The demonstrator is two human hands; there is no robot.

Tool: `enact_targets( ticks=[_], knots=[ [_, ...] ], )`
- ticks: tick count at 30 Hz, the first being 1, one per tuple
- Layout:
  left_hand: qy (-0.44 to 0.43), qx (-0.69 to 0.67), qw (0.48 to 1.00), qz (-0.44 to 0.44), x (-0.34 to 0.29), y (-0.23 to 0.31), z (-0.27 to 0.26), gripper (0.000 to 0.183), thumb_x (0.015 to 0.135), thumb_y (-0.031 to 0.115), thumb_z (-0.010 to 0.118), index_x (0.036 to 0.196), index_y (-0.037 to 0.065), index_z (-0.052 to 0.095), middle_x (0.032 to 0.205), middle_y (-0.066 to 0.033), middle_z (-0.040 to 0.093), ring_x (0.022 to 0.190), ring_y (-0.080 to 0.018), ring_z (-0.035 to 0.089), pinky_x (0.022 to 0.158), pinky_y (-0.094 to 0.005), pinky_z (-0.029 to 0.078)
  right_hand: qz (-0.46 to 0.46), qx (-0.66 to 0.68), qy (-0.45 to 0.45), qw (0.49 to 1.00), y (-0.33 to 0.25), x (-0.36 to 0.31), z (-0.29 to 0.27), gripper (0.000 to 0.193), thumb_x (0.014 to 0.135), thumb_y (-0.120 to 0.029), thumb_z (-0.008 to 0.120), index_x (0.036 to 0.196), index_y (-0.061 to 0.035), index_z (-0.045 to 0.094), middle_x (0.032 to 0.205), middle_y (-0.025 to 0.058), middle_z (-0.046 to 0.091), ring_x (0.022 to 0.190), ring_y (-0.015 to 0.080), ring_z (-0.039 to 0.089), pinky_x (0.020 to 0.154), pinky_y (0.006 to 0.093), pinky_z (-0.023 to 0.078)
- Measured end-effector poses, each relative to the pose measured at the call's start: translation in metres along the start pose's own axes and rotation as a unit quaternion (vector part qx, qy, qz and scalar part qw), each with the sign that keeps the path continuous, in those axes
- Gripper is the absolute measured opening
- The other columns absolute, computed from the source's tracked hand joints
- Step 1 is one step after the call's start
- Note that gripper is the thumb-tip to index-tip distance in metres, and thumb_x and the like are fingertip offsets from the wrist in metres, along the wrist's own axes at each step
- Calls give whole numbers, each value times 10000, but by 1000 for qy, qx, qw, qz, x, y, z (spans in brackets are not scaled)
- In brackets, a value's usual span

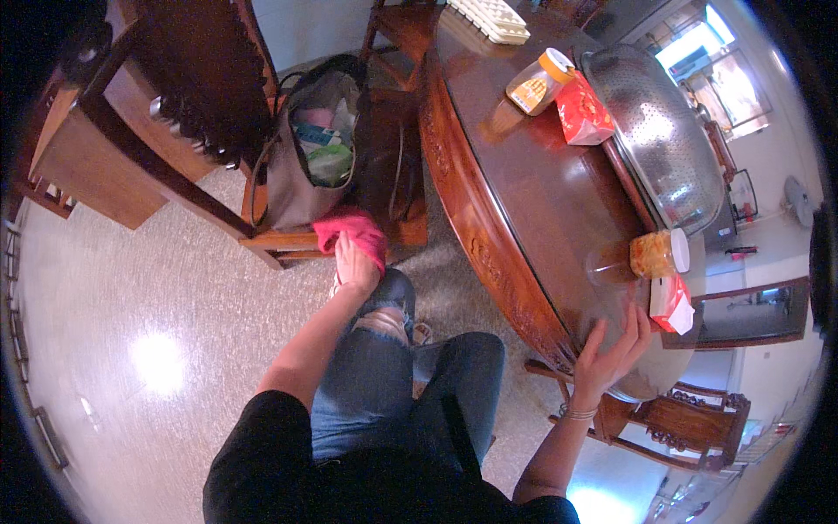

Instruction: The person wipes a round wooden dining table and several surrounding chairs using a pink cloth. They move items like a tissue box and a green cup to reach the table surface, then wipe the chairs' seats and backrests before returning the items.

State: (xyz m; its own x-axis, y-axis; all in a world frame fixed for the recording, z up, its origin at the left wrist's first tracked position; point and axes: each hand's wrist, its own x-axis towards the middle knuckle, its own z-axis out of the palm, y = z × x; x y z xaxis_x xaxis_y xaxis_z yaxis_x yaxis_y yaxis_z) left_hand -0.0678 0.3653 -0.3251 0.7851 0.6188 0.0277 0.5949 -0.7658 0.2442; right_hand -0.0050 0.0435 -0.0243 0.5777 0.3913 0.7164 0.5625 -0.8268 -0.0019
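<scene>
Currently, the left hand [356,264] lies over a crumpled pinkish-red cloth [360,229] at the seat edge of a wooden chair [292,238], its fingers close together; I cannot tell whether they grip the fabric or only press on it. A grey-beige tote bag [292,179] sits on that seat just behind the cloth, its mouth gaping over pink, blue and green contents. The right hand [613,354] holds nothing, its fingers spread at the rim of the carved, dark-topped bench [532,210]. Near those fingers are a white-lidded jar [653,256] with orange-yellow contents and a red-and-white tissue pack [670,307]. Farther along, an orange-capped jar [531,89] bears an orange label with pale printing, beside a red carton [583,112] patterned in gold. A perforated metal cover [668,131] stands behind the carton.
</scene>
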Motion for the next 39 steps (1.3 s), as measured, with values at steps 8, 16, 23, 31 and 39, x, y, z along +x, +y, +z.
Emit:
enact_targets(
  ticks=[8, 16, 23, 31, 39],
  knots=[
    [-39, -25, 999, 22, 84, 26, 25, 694, 788, 380, 537, 1369, 26, 402, 1419, -192, 388, 1307, -328, 363, 1109, -481, 233, 18, -15, -27, 999, 4, -4, -4, 401, 868, -97, 590, 1249, 15, 531, 1265, 208, 491, 1155, 358, 496, 991, 438, 402],
    [-33, -134, 989, -56, 218, 44, 50, 616, 814, 391, 588, 1300, 32, 471, 1310, -178, 472, 1241, -335, 436, 997, -490, 380, 89, -17, -46, 995, 9, -11, -3, 449, 894, -229, 561, 1245, 47, 508, 1211, 210, 510, 1061, 328, 515, 949, 430, 404],
    [52, 21, 995, -84, 320, 67, 29, 557, 833, 396, 573, 1253, 37, 505, 1246, -202, 515, 1219, -323, 447, 1021, -519, 338, 32, -69, -107, 991, 10, -1, -7, 518, 905, -374, 524, 1238, 23, 536, 1161, 195, 562, 1089, 341, 520, 953, 460, 386],
    [260, -132, 957, 11, 403, 46, 93, 445, 926, 248, 477, 1345, 100, 466, 1293, -100, 535, 1219, -222, 471, 1029, -476, 354, 483, 93, 24, 871, -36, 33, 19, 561, 883, -433, 578, 1254, -13, 544, 1190, 189, 584, 1104, 368, 526, 974, 472, 371],
    [121, -231, 965, -24, 339, 47, 61, 441, 941, 234, 473, 1356, 87, 454, 1292, -94, 538, 1193, -209, 493, 1007, -428, 383, 81, -91, -150, 981, -8, 3, -5, 504, 843, -284, 490, 1197, 73, 534, 1235, 229, 526, 1200, 393, 442, 1047, 502, 303]
  ],
)
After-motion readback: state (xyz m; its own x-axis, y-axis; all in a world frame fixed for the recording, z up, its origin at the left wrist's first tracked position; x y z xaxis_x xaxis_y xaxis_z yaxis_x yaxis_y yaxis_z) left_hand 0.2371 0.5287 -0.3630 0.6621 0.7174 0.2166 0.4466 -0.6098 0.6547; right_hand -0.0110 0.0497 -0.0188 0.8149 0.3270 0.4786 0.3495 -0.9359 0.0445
